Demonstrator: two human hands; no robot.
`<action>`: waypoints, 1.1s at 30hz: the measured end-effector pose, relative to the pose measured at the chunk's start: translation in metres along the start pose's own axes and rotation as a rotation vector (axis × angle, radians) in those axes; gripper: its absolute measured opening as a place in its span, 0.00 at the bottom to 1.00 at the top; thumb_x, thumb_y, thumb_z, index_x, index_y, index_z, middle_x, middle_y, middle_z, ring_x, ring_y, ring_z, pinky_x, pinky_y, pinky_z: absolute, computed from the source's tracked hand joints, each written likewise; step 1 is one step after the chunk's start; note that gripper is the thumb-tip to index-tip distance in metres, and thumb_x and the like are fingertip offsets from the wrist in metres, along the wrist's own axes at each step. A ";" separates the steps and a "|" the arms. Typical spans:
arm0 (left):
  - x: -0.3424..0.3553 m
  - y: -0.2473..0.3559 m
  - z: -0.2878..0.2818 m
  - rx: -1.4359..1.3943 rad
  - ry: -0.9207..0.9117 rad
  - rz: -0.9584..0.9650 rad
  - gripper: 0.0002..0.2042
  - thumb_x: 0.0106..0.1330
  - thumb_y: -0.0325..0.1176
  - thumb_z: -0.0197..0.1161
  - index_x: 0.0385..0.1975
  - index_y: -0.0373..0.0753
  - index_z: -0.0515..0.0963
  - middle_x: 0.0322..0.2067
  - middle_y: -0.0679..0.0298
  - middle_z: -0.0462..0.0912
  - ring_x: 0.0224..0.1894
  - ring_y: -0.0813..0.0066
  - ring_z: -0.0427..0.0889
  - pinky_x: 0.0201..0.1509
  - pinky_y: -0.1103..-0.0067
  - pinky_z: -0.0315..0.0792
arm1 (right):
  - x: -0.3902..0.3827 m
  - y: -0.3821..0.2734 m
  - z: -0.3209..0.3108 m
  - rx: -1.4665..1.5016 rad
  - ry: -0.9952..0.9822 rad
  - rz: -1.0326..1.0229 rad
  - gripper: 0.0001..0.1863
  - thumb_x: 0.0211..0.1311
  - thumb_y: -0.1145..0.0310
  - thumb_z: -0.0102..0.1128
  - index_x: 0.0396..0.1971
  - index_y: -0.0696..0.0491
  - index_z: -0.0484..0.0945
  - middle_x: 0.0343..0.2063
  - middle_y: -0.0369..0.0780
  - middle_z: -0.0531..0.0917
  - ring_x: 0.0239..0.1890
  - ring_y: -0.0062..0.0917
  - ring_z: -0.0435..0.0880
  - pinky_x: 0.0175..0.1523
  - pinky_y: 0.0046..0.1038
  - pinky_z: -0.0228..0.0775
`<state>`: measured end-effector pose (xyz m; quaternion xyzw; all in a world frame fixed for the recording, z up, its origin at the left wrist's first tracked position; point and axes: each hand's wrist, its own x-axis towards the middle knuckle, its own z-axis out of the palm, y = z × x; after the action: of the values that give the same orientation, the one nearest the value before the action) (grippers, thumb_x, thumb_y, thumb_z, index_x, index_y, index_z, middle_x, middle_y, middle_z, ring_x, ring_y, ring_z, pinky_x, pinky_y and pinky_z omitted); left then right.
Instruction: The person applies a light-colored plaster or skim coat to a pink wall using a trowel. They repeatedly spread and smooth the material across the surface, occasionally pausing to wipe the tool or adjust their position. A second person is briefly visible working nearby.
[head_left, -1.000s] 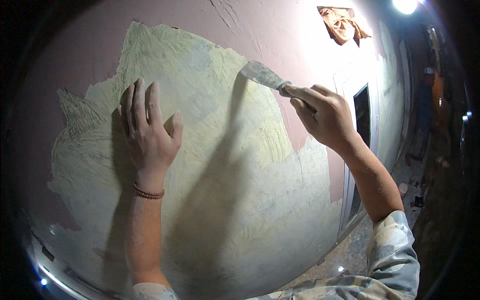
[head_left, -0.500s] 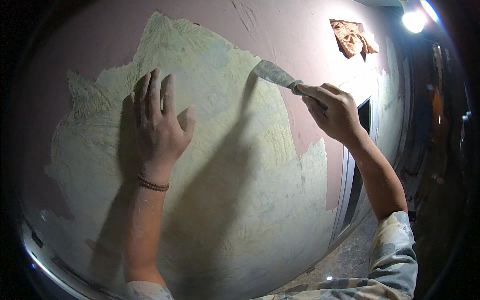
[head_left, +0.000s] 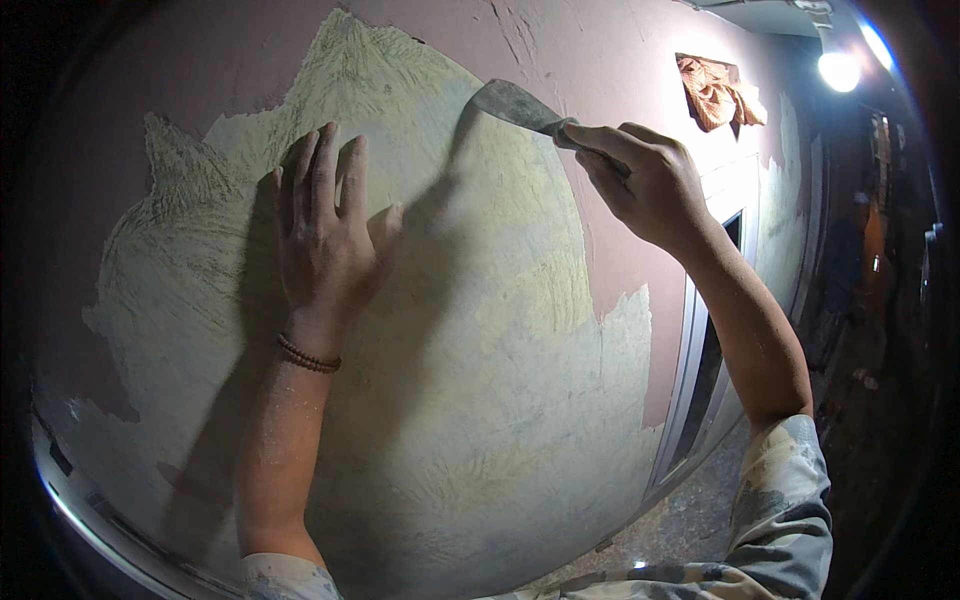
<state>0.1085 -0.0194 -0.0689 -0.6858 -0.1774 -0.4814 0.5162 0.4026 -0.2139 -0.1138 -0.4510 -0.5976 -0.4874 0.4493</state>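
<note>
My right hand point(head_left: 650, 185) grips the handle of a scraper point(head_left: 520, 108) with a broad grey blade. The blade's tip meets the wall at the upper right border of a large pale greenish bare patch point(head_left: 500, 290), where pinkish paint point(head_left: 240, 60) begins. My left hand point(head_left: 328, 225) is spread on the pale patch, fingers up and apart, holding nothing. A beaded bracelet point(head_left: 308, 356) circles my left wrist. Pale dust marks both forearms.
An orange cloth point(head_left: 712, 95) is stuffed in a small wall opening at upper right. A lit bulb point(head_left: 838, 72) glows beside it. Lower right, a pale-framed opening point(head_left: 690, 380) stands in the wall above a speckled floor point(head_left: 690, 520).
My right hand and the scraper have moved up and left, so the blade sits higher along the paint border. My left hand has shifted slightly to the right, still spread.
</note>
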 end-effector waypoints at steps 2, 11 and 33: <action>0.000 0.000 0.000 -0.006 0.005 0.000 0.35 0.75 0.53 0.59 0.78 0.42 0.65 0.78 0.53 0.61 0.82 0.52 0.58 0.84 0.45 0.54 | 0.001 -0.002 0.000 -0.083 -0.013 0.020 0.13 0.72 0.69 0.68 0.54 0.47 0.90 0.27 0.38 0.89 0.25 0.27 0.87 0.31 0.31 0.80; 0.000 -0.002 0.004 -0.061 0.046 -0.005 0.35 0.72 0.51 0.62 0.77 0.43 0.66 0.77 0.53 0.62 0.81 0.52 0.59 0.84 0.45 0.55 | -0.017 0.001 -0.005 -0.064 -0.011 0.045 0.11 0.71 0.69 0.70 0.51 0.45 0.91 0.24 0.38 0.86 0.23 0.23 0.85 0.29 0.29 0.79; 0.003 0.000 -0.007 -0.125 0.081 -0.007 0.31 0.73 0.48 0.61 0.73 0.41 0.71 0.74 0.53 0.70 0.79 0.52 0.65 0.82 0.47 0.57 | 0.046 -0.011 0.003 -0.034 -0.049 0.066 0.14 0.73 0.67 0.67 0.55 0.47 0.89 0.33 0.42 0.90 0.32 0.35 0.91 0.38 0.38 0.83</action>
<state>0.1072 -0.0262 -0.0661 -0.6960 -0.1283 -0.5207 0.4774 0.3830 -0.2072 -0.0717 -0.4897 -0.5848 -0.4711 0.4429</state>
